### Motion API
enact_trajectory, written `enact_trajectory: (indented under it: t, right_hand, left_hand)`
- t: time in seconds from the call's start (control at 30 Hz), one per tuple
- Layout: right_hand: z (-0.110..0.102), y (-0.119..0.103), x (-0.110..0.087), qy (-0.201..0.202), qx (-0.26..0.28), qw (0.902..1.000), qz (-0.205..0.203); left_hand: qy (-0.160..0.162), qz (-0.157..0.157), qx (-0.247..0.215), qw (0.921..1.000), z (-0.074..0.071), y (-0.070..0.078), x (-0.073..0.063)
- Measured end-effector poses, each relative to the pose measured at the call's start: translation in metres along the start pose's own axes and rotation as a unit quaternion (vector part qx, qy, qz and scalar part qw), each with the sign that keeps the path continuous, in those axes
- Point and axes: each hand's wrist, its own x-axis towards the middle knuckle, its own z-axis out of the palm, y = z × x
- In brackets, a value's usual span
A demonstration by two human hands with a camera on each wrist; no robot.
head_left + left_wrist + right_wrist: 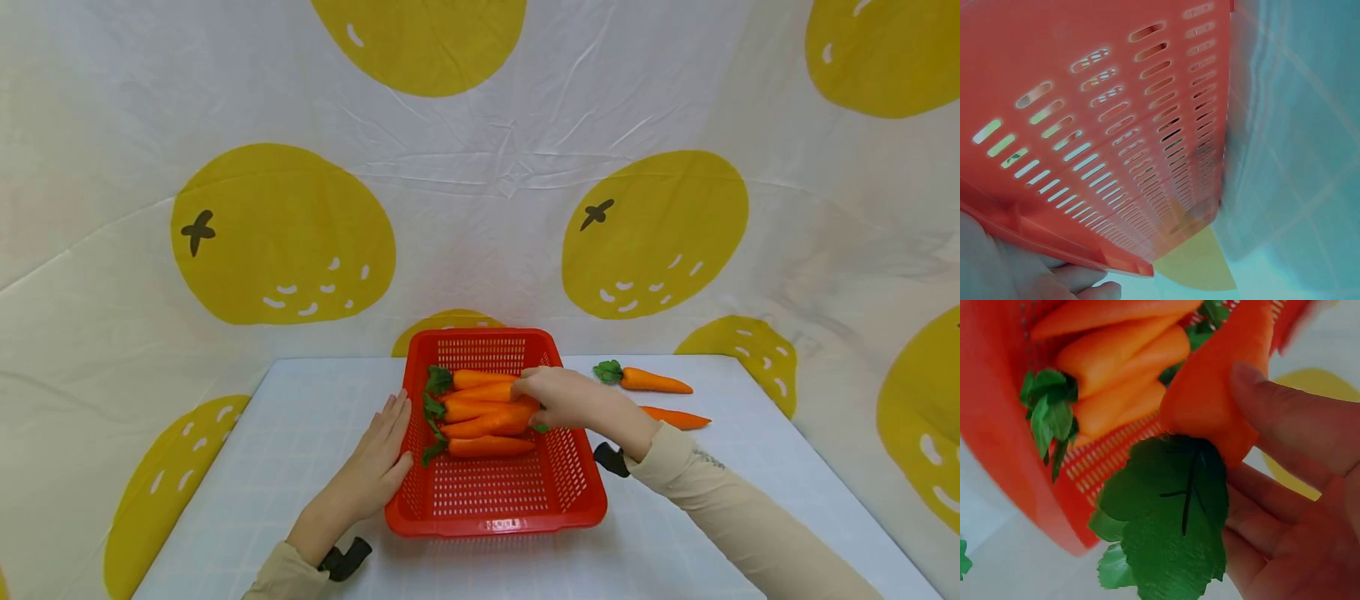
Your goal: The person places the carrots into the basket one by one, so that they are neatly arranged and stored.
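Note:
A red plastic basket (498, 527) with slotted walls stands on the table, and several orange carrots (491, 447) with green leafy tops lie across it. My left hand (372, 467) rests along the basket's left rim, its fingers extended. From the left wrist, its fingertips show close against the rim beside the slotted wall. My right hand (573, 400) is over the basket's right side and grips a carrot (1210, 394) near its top. Thumb and fingers are on opposite sides of that carrot, and its green leaves (1166, 512) hang below the hand.
Right of the basket, a carrot (656, 381) with leaves lies on the table. Nearer, another carrot (678, 417) lies partly hidden behind my right forearm. The white table (315, 417) ends at a backdrop cloth (465, 208) with yellow fruit prints.

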Motion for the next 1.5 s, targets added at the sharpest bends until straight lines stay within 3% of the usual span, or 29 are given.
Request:
enact_trajectory:
  t: [0.33, 0.57, 0.77, 0.87, 1.23, 1.5]
  right_hand:
    - [0.036, -0.017, 0.027, -0.096, -0.046, 0.9935, 0.042]
    - [0.058, -0.025, 0.039, -0.129, -0.096, 0.9830, 0.088]
    - [0.071, -0.026, 0.047, -0.157, -0.097, 0.9737, 0.134]
    - [0.075, -0.027, 0.049, -0.165, -0.094, 0.9699, 0.152]
    - [0.084, -0.026, 0.050, -0.167, -0.121, 0.9667, 0.151]
    - [0.067, -0.021, 0.047, -0.146, -0.035, 0.9735, 0.172]
  left_hand:
    - [0.009, 0.011, -0.002, 0.9999, 0.000, 0.004, 0.001]
    - [0.003, 0.007, -0.001, 1.0000, 0.000, 0.005, 0.001]
    - [0.004, 0.009, -0.002, 0.9999, -0.001, 0.006, 0.001]
    - [0.002, 0.005, -0.003, 1.0000, -0.001, 0.006, 0.000]
    - [0.007, 0.001, -0.004, 1.0000, 0.000, 0.005, 0.000]
    - [0.010, 0.002, -0.010, 0.9999, 0.000, 0.003, -0.001]
